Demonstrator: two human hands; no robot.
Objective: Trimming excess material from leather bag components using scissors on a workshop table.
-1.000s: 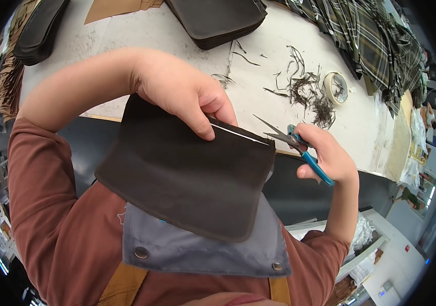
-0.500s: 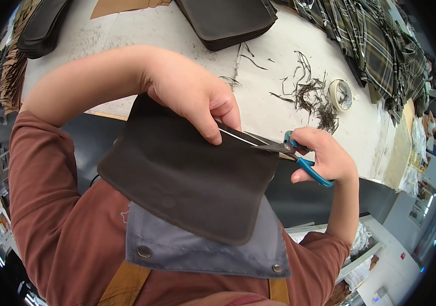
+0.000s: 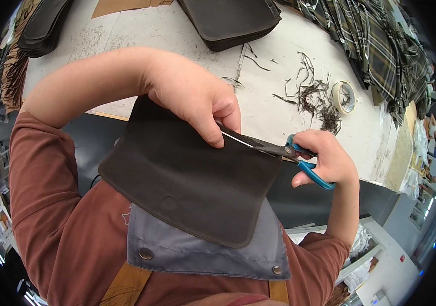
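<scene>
A dark brown leather piece (image 3: pixel 187 173), with rounded lower corners and a faint round mark, hangs in front of my chest over a grey apron bib. My left hand (image 3: pixel 197 104) pinches its upper edge between thumb and fingers; the fingertips behind the leather are hidden. A thin white line runs along that edge from my thumb to the scissors. My right hand (image 3: pixel 327 155) holds the scissors (image 3: pixel 293 151) by their teal handles. Their dark blades point left and lie along the leather's top edge, nearly closed. Whether they are cutting into the leather or a strip cannot be made out.
Across the white worktable (image 3: pixel 126 33) lie dark trimmings (image 3: pixel 312 99) and a tape roll (image 3: pixel 344 97). Stacked dark leather pieces (image 3: pixel 231 23) stand at the back, others (image 3: pixel 44 30) at the far left. Plaid fabric (image 3: pixel 381 48) is heaped at the right.
The scissor blades have come together from a wider gap. My left hand keeps its pinch on the leather, and the view has shifted slightly.
</scene>
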